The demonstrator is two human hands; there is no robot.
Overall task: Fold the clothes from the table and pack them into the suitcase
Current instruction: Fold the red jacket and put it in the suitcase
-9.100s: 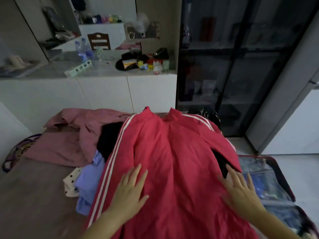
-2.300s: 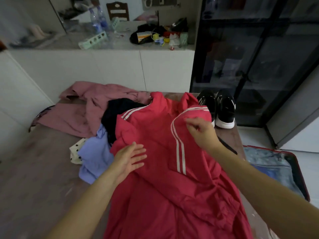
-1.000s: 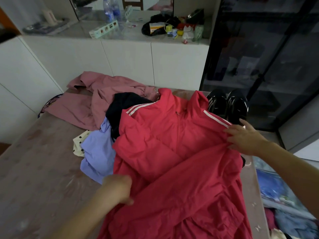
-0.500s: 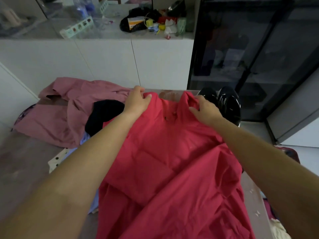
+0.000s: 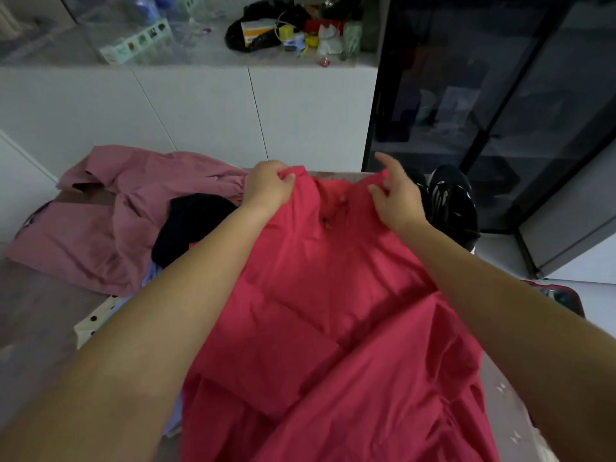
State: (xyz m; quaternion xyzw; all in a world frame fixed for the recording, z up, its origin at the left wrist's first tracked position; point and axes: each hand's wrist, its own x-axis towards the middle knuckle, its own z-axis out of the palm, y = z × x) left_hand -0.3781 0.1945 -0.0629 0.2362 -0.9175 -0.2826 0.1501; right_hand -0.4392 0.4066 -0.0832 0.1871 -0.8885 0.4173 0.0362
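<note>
A red jacket (image 5: 320, 311) lies spread on the table with both sleeves folded in over its front. My left hand (image 5: 270, 186) pinches the left side of its collar at the far end. My right hand (image 5: 396, 195) grips the right side of the collar, index finger raised. Left of the jacket lie a dusty pink garment (image 5: 110, 221), a black garment (image 5: 190, 221) and a spotted white cloth (image 5: 96, 323). Only a red corner of the open suitcase (image 5: 563, 295) shows, on the floor at the right.
Black sneakers (image 5: 450, 201) stand at the table's far right corner beside the jacket. Bare table (image 5: 30, 315) shows at the left. A white cabinet (image 5: 206, 111) with clutter on top stands behind, and a dark glass cabinet (image 5: 483, 95) to the right.
Both sleeves were folded across the jacket's front. Then both hands went up to the collar and took hold of it; since half a second ago they have barely moved.
</note>
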